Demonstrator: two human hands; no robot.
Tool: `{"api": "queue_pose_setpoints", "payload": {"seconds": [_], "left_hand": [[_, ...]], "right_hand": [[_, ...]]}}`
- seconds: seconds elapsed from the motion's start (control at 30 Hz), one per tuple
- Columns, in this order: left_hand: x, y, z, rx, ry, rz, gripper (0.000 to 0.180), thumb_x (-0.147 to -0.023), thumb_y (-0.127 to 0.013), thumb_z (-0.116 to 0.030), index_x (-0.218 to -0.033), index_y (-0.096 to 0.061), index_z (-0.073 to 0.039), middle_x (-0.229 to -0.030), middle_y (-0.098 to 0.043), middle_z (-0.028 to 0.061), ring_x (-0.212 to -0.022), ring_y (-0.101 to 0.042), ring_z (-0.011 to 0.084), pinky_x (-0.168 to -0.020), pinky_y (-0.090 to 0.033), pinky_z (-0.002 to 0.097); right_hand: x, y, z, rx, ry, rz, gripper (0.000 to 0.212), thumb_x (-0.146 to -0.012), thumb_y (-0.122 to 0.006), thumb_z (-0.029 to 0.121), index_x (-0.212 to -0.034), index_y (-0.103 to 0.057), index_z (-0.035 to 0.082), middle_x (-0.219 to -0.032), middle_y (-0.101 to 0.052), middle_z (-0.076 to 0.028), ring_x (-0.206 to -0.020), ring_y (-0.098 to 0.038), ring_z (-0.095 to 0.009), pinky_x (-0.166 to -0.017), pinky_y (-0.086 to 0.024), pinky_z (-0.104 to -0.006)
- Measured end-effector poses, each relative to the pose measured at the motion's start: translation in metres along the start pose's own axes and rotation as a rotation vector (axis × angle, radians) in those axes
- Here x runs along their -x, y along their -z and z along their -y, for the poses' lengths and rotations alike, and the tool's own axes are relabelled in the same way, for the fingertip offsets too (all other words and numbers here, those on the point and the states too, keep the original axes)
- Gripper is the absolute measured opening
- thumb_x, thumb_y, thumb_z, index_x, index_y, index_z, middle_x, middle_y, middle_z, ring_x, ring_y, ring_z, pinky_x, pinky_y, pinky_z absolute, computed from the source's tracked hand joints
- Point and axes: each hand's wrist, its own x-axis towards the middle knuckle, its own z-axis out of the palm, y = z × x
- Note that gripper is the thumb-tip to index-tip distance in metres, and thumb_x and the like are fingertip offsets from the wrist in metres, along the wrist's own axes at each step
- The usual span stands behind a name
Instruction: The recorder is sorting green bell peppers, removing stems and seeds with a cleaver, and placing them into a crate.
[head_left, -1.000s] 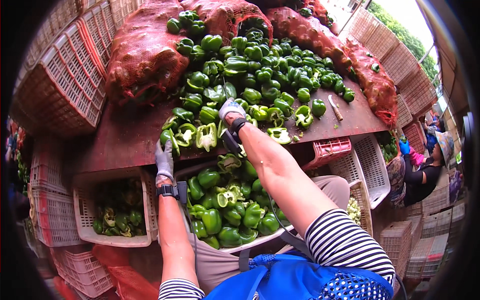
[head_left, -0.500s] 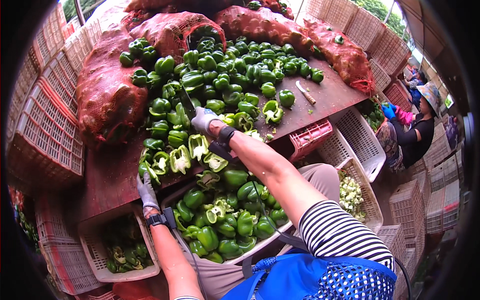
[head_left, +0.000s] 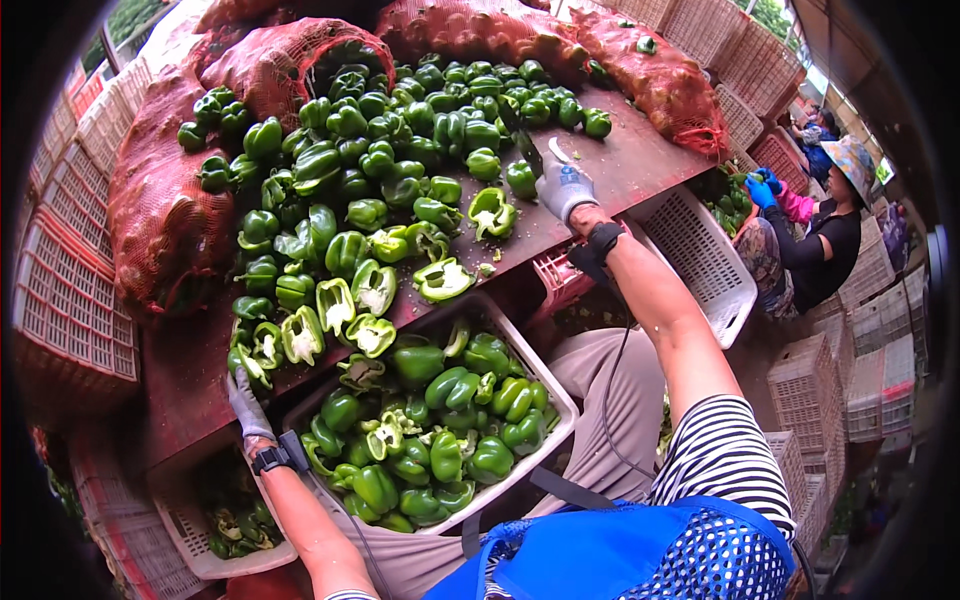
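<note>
My right hand (head_left: 566, 190), in a grey glove, is closed around a knife with a broad dark blade (head_left: 520, 132); the handle is hidden in the grip. It is over the right part of the table, where the pale curved blade of a small knife (head_left: 559, 150) shows just beyond the fingers. My left hand (head_left: 246, 402), also gloved, rests at the table's near left edge with fingers stretched out beside a cut pepper (head_left: 248, 366). Halved green peppers (head_left: 303, 335) lie along the edge, with whole green peppers (head_left: 378, 160) heaped behind them.
A crate (head_left: 566, 420) of cut peppers stands against my legs, with another crate (head_left: 285, 556) at lower left. Red mesh sacks (head_left: 165, 215) line the table's far side. Stacked crates (head_left: 75, 270) stand at left. A co-worker in blue gloves (head_left: 765, 188) sits at right.
My right hand has swung right with the knife, from the pepper heap to the small curved knife. The view has shifted too; my left hand stays by the cut peppers.
</note>
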Motion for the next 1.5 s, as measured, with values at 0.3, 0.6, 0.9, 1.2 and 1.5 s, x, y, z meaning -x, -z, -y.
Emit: {"api": "queue_pose_setpoints", "payload": {"seconds": [0.3,0.6,0.9,1.2,1.5], "left_hand": [[0.003,-0.009,-0.003,-0.075,-0.01,0.01,0.076,-0.1,-0.058,-0.064,-0.157,-0.046,-0.015,-0.137,-0.064,0.0077,-0.107,-0.066,0.0229,-0.067,-0.056,0.0341],[0.006,-0.01,-0.014,-0.094,-0.024,-0.009,0.075,-0.1,-0.059,-0.064,-0.156,-0.049,-0.015,-0.129,-0.068,0.0074,-0.098,-0.068,0.0206,-0.062,-0.054,0.0328],[0.005,-0.02,-0.014,-0.057,0.028,0.022,0.072,-0.101,-0.057,-0.063,-0.155,-0.049,-0.016,-0.13,-0.066,0.0059,-0.101,-0.067,0.0205,-0.067,-0.054,0.0339],[0.006,-0.018,-0.02,-0.094,-0.024,0.006,0.072,-0.101,-0.057,-0.064,-0.154,-0.049,-0.016,-0.126,-0.068,0.0045,-0.097,-0.067,0.0176,-0.063,-0.052,0.0301],[-0.002,-0.019,-0.018,-0.079,0.009,-0.027,0.069,-0.102,-0.058,-0.062,-0.152,-0.052,-0.015,-0.121,-0.068,0.0033,-0.093,-0.066,0.0166,-0.063,-0.054,0.0314]], "right_hand": [[-0.049,-0.066,-0.038,-0.027,-0.145,0.385,0.044,-0.099,-0.055,0.026,-0.134,-0.07,0.005,-0.13,-0.07,-0.027,-0.124,-0.068,-0.04,-0.103,-0.054,-0.0507],[-0.062,-0.005,0.024,-0.007,0.218,0.077,0.032,-0.102,-0.052,0.026,-0.13,-0.062,0.013,-0.119,-0.073,-0.025,-0.113,-0.071,-0.044,-0.095,-0.055,-0.0538],[-0.125,-0.074,-0.017,0.257,0.284,0.397,0.037,-0.099,-0.055,0.022,-0.132,-0.071,0.016,-0.13,-0.073,-0.017,-0.123,-0.07,-0.035,-0.102,-0.055,-0.0493],[-0.1,-0.084,-0.001,0.257,0.288,0.368,0.034,-0.099,-0.055,0.022,-0.122,-0.077,0.007,-0.124,-0.074,-0.021,-0.115,-0.073,-0.039,-0.096,-0.058,-0.0494],[-0.113,-0.053,0.025,-0.253,-0.054,0.104,0.047,-0.092,-0.059,0.03,-0.134,-0.066,0.01,-0.128,-0.071,-0.026,-0.123,-0.066,-0.043,-0.104,-0.052,-0.0511]]}}
